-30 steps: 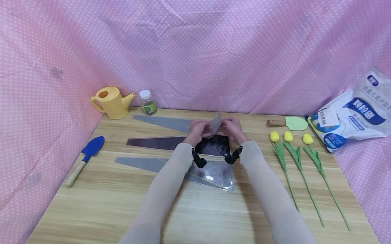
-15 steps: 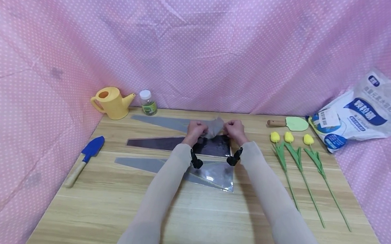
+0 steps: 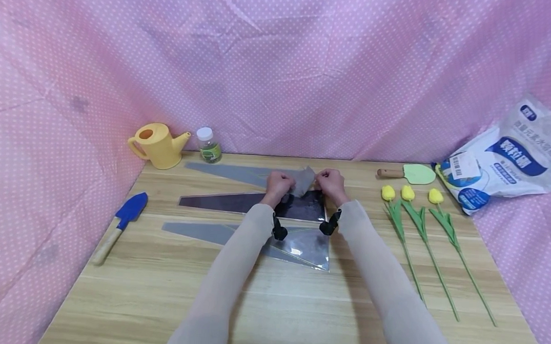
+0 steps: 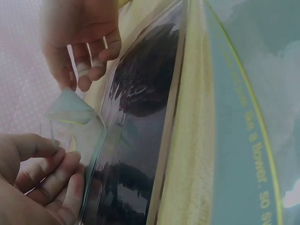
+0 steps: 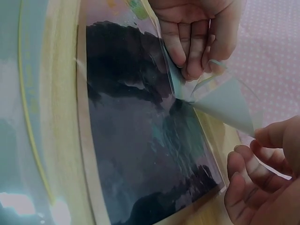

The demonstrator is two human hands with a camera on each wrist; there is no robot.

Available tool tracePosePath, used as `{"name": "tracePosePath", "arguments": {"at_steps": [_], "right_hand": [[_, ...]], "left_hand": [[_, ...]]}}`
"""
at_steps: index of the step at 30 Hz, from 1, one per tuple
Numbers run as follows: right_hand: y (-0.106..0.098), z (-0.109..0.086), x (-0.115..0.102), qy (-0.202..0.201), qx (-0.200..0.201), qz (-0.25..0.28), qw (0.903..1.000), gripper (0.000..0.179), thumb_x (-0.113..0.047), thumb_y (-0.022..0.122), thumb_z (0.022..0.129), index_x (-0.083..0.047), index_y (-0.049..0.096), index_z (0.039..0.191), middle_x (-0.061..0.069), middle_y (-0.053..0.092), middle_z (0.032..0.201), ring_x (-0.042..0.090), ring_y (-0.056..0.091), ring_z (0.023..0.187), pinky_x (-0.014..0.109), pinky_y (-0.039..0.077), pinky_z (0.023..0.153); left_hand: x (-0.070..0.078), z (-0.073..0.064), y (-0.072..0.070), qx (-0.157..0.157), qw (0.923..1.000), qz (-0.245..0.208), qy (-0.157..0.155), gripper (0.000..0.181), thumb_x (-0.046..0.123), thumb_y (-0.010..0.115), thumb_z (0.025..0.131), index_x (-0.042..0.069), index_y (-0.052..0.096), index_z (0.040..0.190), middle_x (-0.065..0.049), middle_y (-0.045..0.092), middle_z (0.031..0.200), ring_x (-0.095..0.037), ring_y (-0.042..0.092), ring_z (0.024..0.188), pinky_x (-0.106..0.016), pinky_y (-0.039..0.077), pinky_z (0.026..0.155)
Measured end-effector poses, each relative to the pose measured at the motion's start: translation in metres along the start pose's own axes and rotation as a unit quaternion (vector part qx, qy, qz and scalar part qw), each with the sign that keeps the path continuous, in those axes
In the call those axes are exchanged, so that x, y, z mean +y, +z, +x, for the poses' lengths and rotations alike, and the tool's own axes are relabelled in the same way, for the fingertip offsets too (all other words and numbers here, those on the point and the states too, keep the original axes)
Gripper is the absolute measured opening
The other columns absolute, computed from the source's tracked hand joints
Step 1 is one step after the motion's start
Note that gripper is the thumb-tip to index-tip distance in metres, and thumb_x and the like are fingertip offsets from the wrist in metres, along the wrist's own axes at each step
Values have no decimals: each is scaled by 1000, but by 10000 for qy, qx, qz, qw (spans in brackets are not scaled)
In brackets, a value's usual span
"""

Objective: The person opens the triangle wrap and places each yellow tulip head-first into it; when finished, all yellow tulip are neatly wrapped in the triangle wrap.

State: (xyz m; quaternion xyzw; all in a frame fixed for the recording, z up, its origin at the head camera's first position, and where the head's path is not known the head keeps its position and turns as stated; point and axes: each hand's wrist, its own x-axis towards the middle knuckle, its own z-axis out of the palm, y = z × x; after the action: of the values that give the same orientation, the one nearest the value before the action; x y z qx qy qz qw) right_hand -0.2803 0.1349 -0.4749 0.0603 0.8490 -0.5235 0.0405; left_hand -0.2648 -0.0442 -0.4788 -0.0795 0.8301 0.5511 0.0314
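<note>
Three tapered flower sleeves lie side by side on the table. The rear grey sleeve [image 3: 229, 173] has its wide end lifted into a folded flap [image 3: 305, 181]. My left hand [image 3: 278, 184] pinches this sleeve near its edge, thumb against fingers. On the other side, my right hand [image 3: 331, 183] pinches the flap's tip between thumb and forefinger, clearest in the right wrist view, where the flap [image 5: 227, 107] stretches to a point. Beneath both hands is the dark sleeve [image 3: 219, 201]. Nearest me lies the front grey sleeve [image 3: 194, 231], with yellow lines and lettering.
At back left stand a yellow watering can [image 3: 162, 145] and a white-lidded jar [image 3: 210, 147]. A blue trowel [image 3: 128, 212] lies left. To the right are yellow tulips [image 3: 407, 193], a light-green trowel [image 3: 417, 174] and a white fertilizer bag [image 3: 507, 156].
The flap, upright between my hands a second ago, has come lower and spread out. My right hand has moved slightly; over the last half second both hands stay nearly in place.
</note>
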Motion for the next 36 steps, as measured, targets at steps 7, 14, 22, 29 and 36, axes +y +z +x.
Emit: {"name": "tracePosePath", "arguments": {"at_steps": [7,14,22,29,36], "right_hand": [[0,0,-6,37,-75,-255,9996,25,-19,62,95,2,72,105,17,71,97,26,69,81,17,46,58],[-3,0,-6,-38,-178,-394,9991,25,-17,60,95,1,74,106,16,73,100,27,70,86,17,47,62],[-3,2,-2,-81,-210,-491,9985,25,-12,57,92,1,75,105,17,73,95,12,58,73,19,47,64],[-4,-4,-6,-128,-206,-246,9994,29,-20,57,98,2,71,112,23,71,106,31,69,89,21,51,66],[-30,-24,-18,-538,-134,-274,9981,32,-23,55,101,3,66,118,22,68,110,40,70,96,34,59,77]], "left_hand": [[3,-1,4,-44,9999,108,-7,19,10,64,90,2,77,81,-13,77,86,-24,69,78,-38,57,78],[11,2,11,132,9980,584,179,18,6,61,85,-1,74,75,-5,65,64,-18,53,61,-29,41,60],[9,0,16,220,9982,556,64,18,6,62,86,3,78,78,-8,72,74,-19,58,69,-28,43,63],[6,-2,18,203,9985,477,160,18,8,63,88,5,80,83,-12,78,90,-26,68,84,-32,51,72],[3,0,20,302,9980,539,162,16,8,65,87,7,80,83,-12,78,88,-27,69,80,-31,51,66]]}}
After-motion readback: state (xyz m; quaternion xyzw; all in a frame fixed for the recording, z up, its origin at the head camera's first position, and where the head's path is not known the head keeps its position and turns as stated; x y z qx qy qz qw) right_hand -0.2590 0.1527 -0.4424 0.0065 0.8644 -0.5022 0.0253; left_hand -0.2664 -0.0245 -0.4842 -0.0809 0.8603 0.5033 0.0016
